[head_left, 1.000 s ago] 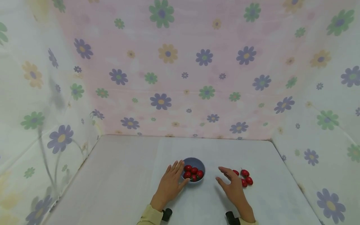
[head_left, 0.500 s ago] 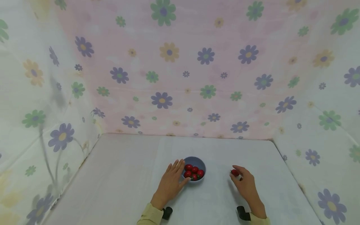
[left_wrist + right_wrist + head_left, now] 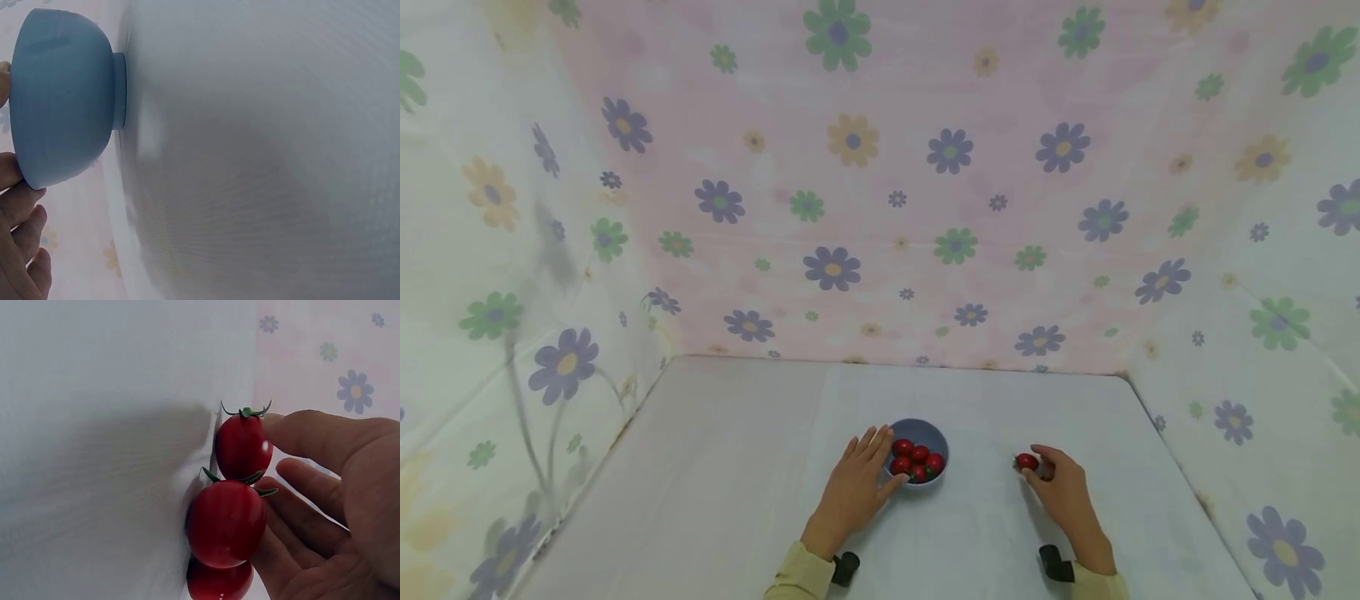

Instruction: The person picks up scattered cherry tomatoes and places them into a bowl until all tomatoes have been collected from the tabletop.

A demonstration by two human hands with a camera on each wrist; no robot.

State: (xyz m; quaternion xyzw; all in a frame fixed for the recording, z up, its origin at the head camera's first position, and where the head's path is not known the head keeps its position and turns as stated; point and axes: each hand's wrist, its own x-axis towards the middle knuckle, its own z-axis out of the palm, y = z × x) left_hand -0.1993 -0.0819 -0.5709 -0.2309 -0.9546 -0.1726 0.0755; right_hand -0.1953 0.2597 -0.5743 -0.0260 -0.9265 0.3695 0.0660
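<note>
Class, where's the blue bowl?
In the head view, the blue bowl sits on the white table, immediately right of the left hand, touching it.

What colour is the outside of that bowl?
The bowl is blue on the outside; the left wrist view shows it best.

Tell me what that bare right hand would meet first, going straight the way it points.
Probably the green-topped, glossy red oval tomato just ahead of the right hand; depth leaves it unclear whether they already touch.
</note>
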